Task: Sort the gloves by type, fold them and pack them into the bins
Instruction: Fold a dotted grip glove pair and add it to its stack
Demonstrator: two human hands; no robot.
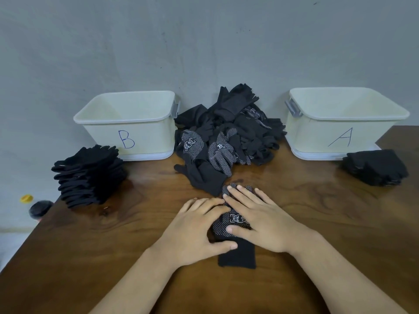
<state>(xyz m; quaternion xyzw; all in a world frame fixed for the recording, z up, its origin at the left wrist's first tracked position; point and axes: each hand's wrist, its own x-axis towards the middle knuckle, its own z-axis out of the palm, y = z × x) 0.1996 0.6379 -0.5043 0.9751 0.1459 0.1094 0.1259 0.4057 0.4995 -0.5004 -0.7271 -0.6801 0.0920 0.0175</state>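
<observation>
Glove heap (229,137) sits mid-frame between bin B (129,125) (left) and bin A (340,121), stacks (90,175) beside each.

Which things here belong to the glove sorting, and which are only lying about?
Job: dotted glove under left hand and right hand; glove pile; bin B; bin A; left stack; right stack.
Lying about: yellow thing, dark round thing, both far left, blurred.

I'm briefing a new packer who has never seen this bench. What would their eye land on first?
First, the left hand and right hand at front centre, pressed flat on a white-dotted black glove. Behind them a loose heap of black gloves lies between cream bin B, left, and bin A, right. A left stack and a right stack flank them.
</observation>
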